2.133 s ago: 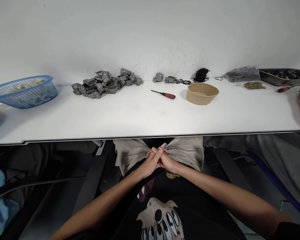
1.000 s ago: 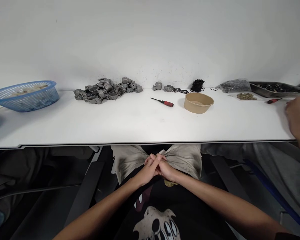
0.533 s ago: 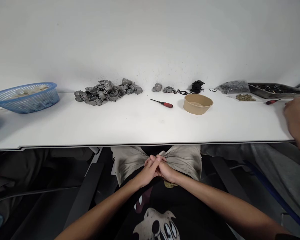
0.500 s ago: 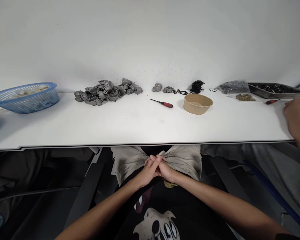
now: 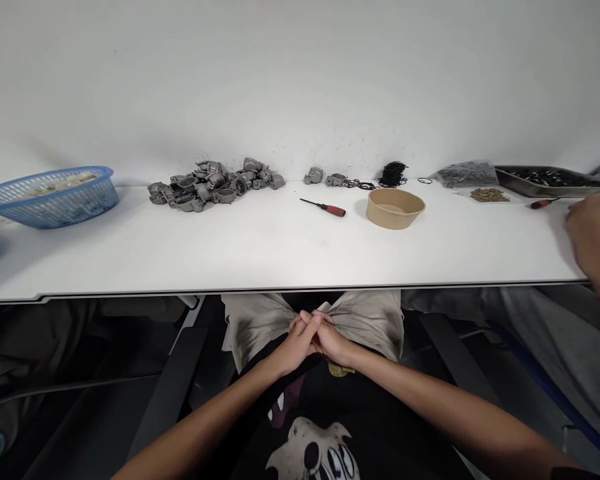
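Observation:
My left hand (image 5: 299, 343) and my right hand (image 5: 331, 341) are clasped together in my lap, fingers interlaced and closed around each other. No object shows between them. Both rest over my light trousers, below the table's front edge. On the table above them, a screwdriver (image 5: 323, 207) with a red and black handle lies with its tip to the left. To its right stands a round tan bowl (image 5: 395, 212), with no contents visible in it.
Along the wall are a blue basket (image 5: 75, 200) of pale parts, a heap of grey metal housings (image 5: 207, 187), black rings (image 5: 393, 174), small brass-coloured pieces (image 5: 489, 195), a metal tray (image 5: 535, 190) and another screwdriver (image 5: 544, 203). Another person's hand (image 5: 594, 240) is at the far right.

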`<state>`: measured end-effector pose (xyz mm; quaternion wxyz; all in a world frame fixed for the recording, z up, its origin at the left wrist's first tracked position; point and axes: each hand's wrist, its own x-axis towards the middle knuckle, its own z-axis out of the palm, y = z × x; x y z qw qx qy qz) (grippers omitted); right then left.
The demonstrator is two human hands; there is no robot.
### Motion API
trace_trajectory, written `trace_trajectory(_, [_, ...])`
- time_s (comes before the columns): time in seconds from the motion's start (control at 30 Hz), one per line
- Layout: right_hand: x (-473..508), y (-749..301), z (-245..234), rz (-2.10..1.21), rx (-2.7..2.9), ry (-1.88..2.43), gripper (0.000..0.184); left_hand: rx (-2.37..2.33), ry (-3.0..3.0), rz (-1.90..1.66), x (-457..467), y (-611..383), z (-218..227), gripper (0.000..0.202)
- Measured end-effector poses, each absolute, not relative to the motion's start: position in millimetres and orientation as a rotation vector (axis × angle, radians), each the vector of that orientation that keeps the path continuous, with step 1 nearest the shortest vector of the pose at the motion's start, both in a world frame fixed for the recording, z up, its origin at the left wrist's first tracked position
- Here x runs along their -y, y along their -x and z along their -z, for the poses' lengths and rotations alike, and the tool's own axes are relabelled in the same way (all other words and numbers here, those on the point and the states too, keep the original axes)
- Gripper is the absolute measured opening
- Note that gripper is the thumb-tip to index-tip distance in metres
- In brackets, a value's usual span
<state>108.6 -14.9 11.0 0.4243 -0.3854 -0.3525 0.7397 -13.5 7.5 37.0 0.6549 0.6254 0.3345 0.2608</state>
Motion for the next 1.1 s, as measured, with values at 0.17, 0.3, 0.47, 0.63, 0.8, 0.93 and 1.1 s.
trace_trajectory(0.17, [13.6,-108.3,-10.0,-1.860,0.867,0.971,0.065,-0.747,-1.409,-0.589,-7.6,14.0,-33.7,0.059])
trace_trajectory(0.3, [12.9,-107.9,-8.3,-1.862,0.887,0.962,0.067,-0.750,-1.411,-0.587,-8.5,13.9,-31.4,0.057])
trace_trajectory(0.47, [13.3,-108.0,-9.3,-1.851,0.885,0.958,0.069,-0.742,-1.407,-0.594,-8.5,13.0,-32.9,0.057])
trace_trajectory(0.63, [14.6,-108.0,-11.0,-1.860,0.876,0.969,0.070,-0.742,-1.433,-0.595,-8.9,13.1,-30.7,0.060])
trace_trajectory(0.8, [14.8,-108.0,-14.3,-1.871,0.876,0.995,0.068,-0.721,-1.377,-0.569,-9.0,13.2,-30.2,0.059])
trace_trajectory(0.93, [14.2,-109.2,-14.1,-1.885,0.879,0.979,0.066,-0.757,-1.439,-0.592,-8.5,12.8,-35.5,0.060])
trace_trajectory(1.1, [13.8,-109.8,-10.2,-1.882,0.887,0.951,0.062,-0.756,-1.423,-0.584,-8.4,12.7,-34.5,0.061])
